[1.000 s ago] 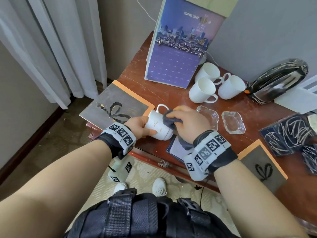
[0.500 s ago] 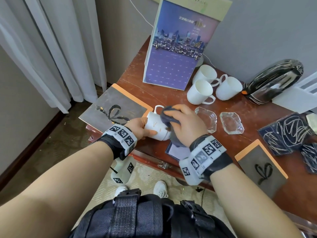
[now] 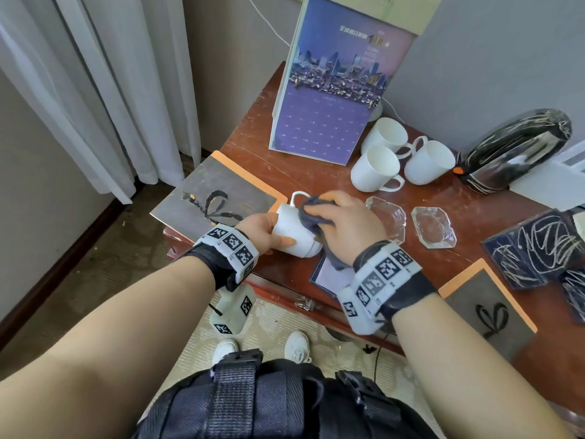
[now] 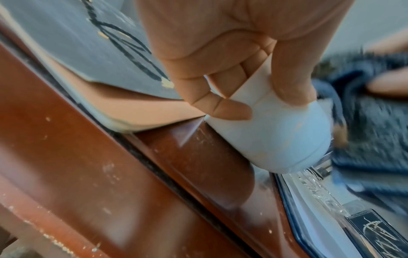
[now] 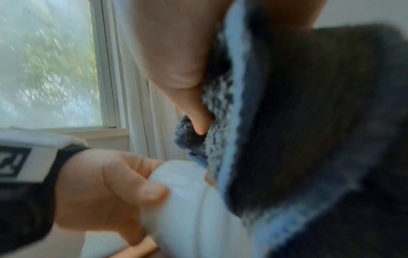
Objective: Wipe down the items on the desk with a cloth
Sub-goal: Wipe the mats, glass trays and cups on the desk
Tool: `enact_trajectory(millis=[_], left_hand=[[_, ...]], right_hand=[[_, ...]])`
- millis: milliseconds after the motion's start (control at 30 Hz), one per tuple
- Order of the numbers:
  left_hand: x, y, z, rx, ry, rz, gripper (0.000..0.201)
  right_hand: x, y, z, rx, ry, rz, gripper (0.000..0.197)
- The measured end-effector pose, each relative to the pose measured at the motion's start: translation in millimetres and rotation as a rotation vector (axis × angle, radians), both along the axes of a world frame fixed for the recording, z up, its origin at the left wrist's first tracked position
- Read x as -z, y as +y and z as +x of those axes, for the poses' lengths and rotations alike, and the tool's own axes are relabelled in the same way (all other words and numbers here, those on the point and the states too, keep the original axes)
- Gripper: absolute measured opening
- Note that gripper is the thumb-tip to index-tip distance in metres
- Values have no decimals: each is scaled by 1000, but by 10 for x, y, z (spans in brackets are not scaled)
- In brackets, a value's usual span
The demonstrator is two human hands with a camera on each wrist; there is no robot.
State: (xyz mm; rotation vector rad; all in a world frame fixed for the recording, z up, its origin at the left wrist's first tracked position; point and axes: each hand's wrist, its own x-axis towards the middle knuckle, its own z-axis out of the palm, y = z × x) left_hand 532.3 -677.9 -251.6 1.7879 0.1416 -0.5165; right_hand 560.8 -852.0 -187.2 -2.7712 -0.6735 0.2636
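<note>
A white mug (image 3: 292, 228) lies on its side just above the front edge of the red-brown desk (image 3: 285, 172). My left hand (image 3: 264, 231) grips the mug near its rim, thumb on the near side. The mug (image 4: 273, 139) shows its rounded base in the left wrist view, the fingers (image 4: 220, 104) curled round it. My right hand (image 3: 345, 223) holds a dark grey-blue cloth (image 3: 315, 213) against the mug's upper side beside the handle. In the right wrist view the cloth (image 5: 309, 122) covers the mug (image 5: 194, 209), with my thumb pressed into it.
Three more white mugs (image 3: 375, 167) stand behind, beside a purple desk calendar (image 3: 329, 99). Two glass ashtrays (image 3: 433, 228) sit right of my hands. Grey folders (image 3: 218, 198) lie at the left and right front. A black kettle (image 3: 512, 150) and dark packets (image 3: 535, 248) lie at the right.
My right hand has slid the cloth up and left along the mug, toward the handle. The left hand keeps the same grip on the mug.
</note>
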Motion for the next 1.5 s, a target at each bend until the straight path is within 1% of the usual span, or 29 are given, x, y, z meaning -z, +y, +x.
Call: enact_trajectory(millis=[33,100,133,167,267,333,400,467,500,567,667,700,767,867,900,967,1000,1067,1133,1167,1233,1267,1300,1367,1400,1433,1467,1500], left_hand=[[-6,-1,1,3,-5,-1,29],[-18,3,4,17,-10,9,23],[-21,8,7,24,-6,16,23],[-19,16,10,29,1,24,25],[1,23,18,6,15,28,32],[-1,9,30,-18,18,5,34],[-21,-4,42,-35,13,6,35],[-42,-18,56,-36,6,44,35],[-55,-25,65,-29,-2,92,36],[-58,-33,68,-6,-6,178,41],[-18,-22,46,53,23,196,56],[11,-17,33,78,22,232,53],[58,-19,11,99,9,300,39],[-10,-48,-2,112,5,301,34],[-41,-55,10,122,-1,306,30],[-96,-53,46,139,12,347,13],[-118,-51,55,138,22,366,16],[-116,-45,60,137,22,346,13],[-118,-42,61,120,21,314,30],[-129,-44,59,113,26,308,35],[-138,-50,79,124,36,314,38],[-135,-48,95,128,41,319,38],[-142,-47,105,130,41,319,39],[-168,-51,107,144,53,332,37],[-178,-53,107,152,57,342,33],[-202,-55,108,164,60,359,26],[-224,-60,108,173,69,387,20],[-232,-64,109,175,79,404,22]], right_hand=[[15,105,0,1,30,55,35],[67,240,-56,67,168,151,31],[113,226,-91,109,224,176,30],[134,163,-131,119,233,154,31],[88,-114,-199,81,206,-1,36],[-5,-216,-156,67,199,-70,34],[-67,-215,-71,15,130,-147,35],[-100,-128,-23,21,52,-106,36],[-97,-75,-16,24,27,-71,36],[-45,25,-26,36,58,-61,36],[44,31,-45,62,129,-97,44],[55,9,-34,59,136,-99,46],[47,-15,-4,39,141,-108,45],[3,84,34,5,70,-113,42],[-2,156,30,-32,40,-113,43],[60,280,8,-137,-4,-149,45],[89,293,-8,-147,7,-145,45],[123,207,-52,-63,90,-61,43],[178,12,-85,15,115,26,39],[178,-92,-98,84,137,90,35],[132,-233,-77,237,220,186,28],[112,-255,-46,266,231,187,28],[69,-246,-22,257,207,151,28],[17,-128,30,145,52,70,31],[17,-18,40,84,-5,78,35],[46,101,37,44,-7,97,37],[86,203,26,70,55,140,35],[129,283,12,131,132,201,32]])
